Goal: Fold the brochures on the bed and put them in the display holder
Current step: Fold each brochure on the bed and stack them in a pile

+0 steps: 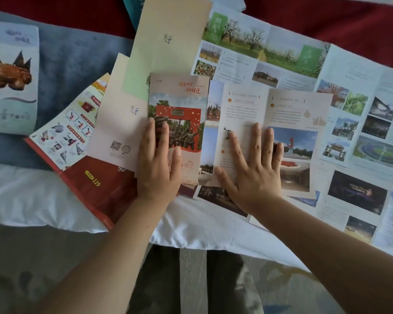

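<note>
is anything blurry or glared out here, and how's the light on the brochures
Head view: soft, even light, no glare on the paper, no hard shadows by the left hand or right hand; head view sharpest on the centre brochure, small print unreadable; head view smears at the edges, as on the pale blue leaflet and the lower right of the large unfolded sheet.
</note>
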{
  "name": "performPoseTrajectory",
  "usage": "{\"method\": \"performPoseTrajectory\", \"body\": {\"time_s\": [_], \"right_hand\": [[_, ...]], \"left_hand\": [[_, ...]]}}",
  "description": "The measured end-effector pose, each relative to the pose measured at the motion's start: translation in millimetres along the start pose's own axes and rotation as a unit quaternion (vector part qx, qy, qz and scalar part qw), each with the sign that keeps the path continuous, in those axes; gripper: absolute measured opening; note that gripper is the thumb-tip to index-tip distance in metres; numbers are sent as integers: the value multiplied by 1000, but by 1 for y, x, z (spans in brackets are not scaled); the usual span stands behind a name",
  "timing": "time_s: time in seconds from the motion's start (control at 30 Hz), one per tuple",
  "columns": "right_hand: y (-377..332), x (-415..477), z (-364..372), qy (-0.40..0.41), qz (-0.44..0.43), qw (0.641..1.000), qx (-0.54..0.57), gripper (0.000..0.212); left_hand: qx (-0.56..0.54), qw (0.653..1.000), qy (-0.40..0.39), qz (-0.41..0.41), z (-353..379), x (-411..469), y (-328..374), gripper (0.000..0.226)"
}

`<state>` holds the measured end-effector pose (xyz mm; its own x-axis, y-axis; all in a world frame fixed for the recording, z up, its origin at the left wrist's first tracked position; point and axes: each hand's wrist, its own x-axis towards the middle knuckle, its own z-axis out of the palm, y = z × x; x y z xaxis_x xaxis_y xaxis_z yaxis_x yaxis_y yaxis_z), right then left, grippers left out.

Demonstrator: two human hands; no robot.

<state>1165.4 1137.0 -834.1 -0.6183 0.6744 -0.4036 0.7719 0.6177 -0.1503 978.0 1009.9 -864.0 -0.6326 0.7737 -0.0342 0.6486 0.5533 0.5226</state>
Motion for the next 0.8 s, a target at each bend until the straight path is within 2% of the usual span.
{"method": "performPoseTrajectory", "body": {"time_s": [0.2, 0.4, 0.53, 0.6, 0.67, 0.73, 0.8], "right_hand": [[-25, 7, -2, -1, -10, 1000, 13, 83], [-46, 14, -9, -20, -43, 997, 63, 81], [-29, 14, -22, -29, -45, 984, 169, 75], [-13, 9, -27, -12, -4, 990, 139, 82], [3, 5, -32, 11, 60, 995, 84, 74], [16, 3, -37, -13, 117, 990, 73, 79], [24, 0, -37, -24, 108, 990, 91, 76]], "left_hand": [[-56, 998, -30, -4, -15, 0, 10, 79], [-28, 995, -92, -25, -25, -1, 27, 100], [-13, 994, -105, -27, -27, 4, 35, 96], [5, 992, -119, -32, -28, 5, 42, 90], [15, 991, -129, -29, -28, 6, 52, 82], [20, 991, -132, -12, -26, 6, 65, 78], [13, 990, -139, 0, -21, 6, 81, 77]]}}
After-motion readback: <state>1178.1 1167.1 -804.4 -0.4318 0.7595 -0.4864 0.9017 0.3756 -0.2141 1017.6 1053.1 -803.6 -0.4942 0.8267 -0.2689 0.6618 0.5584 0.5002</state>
